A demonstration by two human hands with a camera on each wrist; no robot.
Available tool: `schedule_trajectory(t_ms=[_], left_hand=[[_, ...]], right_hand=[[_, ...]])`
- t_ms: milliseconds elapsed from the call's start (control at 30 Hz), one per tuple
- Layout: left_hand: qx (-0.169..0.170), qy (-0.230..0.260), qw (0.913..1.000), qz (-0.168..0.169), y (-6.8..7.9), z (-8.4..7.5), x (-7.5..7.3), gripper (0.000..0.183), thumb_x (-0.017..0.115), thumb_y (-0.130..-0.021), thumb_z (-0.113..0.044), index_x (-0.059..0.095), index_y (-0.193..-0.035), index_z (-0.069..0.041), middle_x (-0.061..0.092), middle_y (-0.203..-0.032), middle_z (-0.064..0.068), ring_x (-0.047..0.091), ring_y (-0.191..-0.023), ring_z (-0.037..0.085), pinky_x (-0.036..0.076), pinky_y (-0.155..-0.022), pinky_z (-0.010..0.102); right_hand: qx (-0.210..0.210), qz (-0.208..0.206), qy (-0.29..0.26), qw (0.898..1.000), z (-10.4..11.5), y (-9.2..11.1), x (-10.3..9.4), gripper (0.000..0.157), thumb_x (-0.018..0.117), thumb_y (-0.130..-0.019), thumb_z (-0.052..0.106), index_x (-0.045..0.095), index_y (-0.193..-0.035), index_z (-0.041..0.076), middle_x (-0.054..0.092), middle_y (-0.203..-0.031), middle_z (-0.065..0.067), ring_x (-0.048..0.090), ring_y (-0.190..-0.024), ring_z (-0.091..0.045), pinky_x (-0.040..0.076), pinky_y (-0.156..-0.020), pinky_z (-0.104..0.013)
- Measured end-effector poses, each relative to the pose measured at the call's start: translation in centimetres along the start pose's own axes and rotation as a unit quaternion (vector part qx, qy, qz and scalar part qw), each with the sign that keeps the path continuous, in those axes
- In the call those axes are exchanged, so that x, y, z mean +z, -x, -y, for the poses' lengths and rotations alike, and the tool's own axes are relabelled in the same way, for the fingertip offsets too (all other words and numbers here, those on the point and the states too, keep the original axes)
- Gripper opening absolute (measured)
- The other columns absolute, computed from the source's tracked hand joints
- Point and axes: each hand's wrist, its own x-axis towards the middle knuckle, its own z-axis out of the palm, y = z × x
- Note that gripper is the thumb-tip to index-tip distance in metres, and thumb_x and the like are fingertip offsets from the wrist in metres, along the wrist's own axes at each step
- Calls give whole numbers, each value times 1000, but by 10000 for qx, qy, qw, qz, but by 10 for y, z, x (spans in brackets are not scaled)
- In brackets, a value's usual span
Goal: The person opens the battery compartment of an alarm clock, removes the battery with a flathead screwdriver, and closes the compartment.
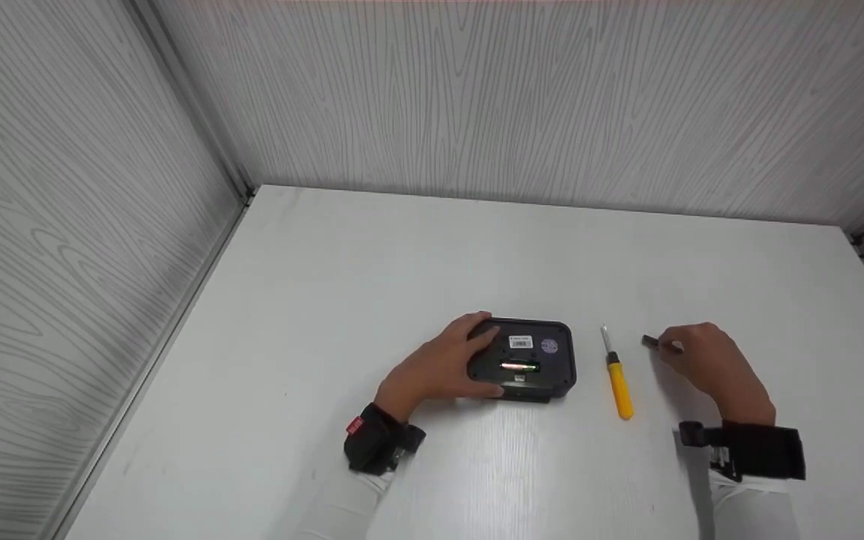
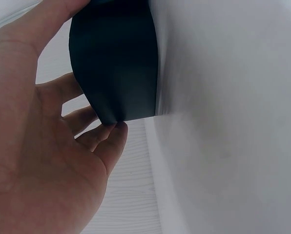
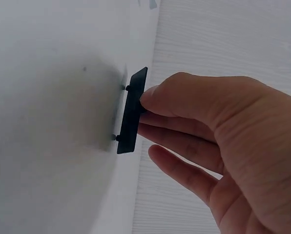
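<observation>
two bare hands work at a white table (image 1: 402,255). the device (image 1: 520,354), a black box with rounded corners, lies on the table a little right of the middle, its underside facing up, showing a white label (image 1: 520,342), a round sticker (image 1: 549,346) and an open slot with a battery (image 1: 520,367) in it. the left hand (image 1: 443,366) grips the device from its left end, fingers spread, thumb along the near edge and another finger at the far edge, opened about as wide as the box. just right of the device lies a screwdriver (image 1: 619,386), yellow handle near, tip far, touched by neither hand. farther right, the right hand (image 1: 709,367) pinches a small dark cover (image 3: 132,114) between thumb and fingers, almost closed on it; two little pegs stick out from its side facing the table. whether those pegs touch the table, i cannot tell. the step in hand looks like handling the loose cover while the slot lies bare. the next move seems to call for a steady left hand, and for either laying the cover down or lining it up over the battery; which of these, the pictures do not settle.
</observation>
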Motion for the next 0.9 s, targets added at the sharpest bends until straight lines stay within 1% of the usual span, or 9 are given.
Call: schedule_trajectory(t_ms=[133, 333, 533, 667, 800, 900], left_hand=[[27, -9, 10000, -12, -1, 0, 0, 92, 68, -79, -62, 33, -153, -20, 19, -162, -2, 22, -149, 17, 34, -117, 36], [28, 15, 10000, -19, 0, 0, 0, 93, 69, -79, -62, 32, -153, -20, 18, -162, -2, 20, -150, 16, 33, -118, 36], [12, 10, 10000, -5, 1, 1, 0, 92, 69, -79, -61, 32, -153, -19, 18, -162, -2, 20, -150, 17, 33, -117, 36], [28, -44, 10000, -36, 0, 2, 2, 92, 68, -79, -61, 32, -153, -20, 18, -162, -2, 21, -150, 16, 35, -116, 35], [16, -26, 10000, -33, 0, 1, 2, 92, 68, -79, -62, 32, -153, -20, 18, -162, -2, 21, -150, 16, 34, -117, 35], [-1, -29, 10000, -10, 0, 1, 2, 92, 68, -79, -62, 32, -153, -21, 17, -162, -2, 20, -150, 16, 34, -117, 36]], right_hand=[[-86, -18, -6, 10000, -5, 1, 1, 15, 67, -81, -4, 75, -94, -2, 73, -91, -19, 62, -78, -26, 55, -74, -47], [-22, 11, -64, 10000, -10, 2, 1, 17, 67, -80, -6, 76, -95, -2, 73, -93, -21, 61, -78, -26, 55, -70, -42], [86, 102, -124, 9998, -12, 2, 0, 20, 66, -81, -8, 75, -97, -3, 72, -99, -23, 65, -89, -33, 56, -78, -50], [129, 182, -136, 9997, -11, 1, -1, 20, 66, -81, -8, 75, -98, -3, 72, -100, -23, 66, -92, -36, 56, -80, -52], [177, 232, -117, 9995, -11, 3, -4, 20, 66, -82, -7, 75, -100, -3, 72, -101, -24, 66, -90, -34, 55, -80, -52], [99, 126, -111, 9998, -8, 4, -9, 19, 66, -82, -6, 75, -99, -3, 72, -100, -23, 65, -87, -32, 55, -80, -52]])
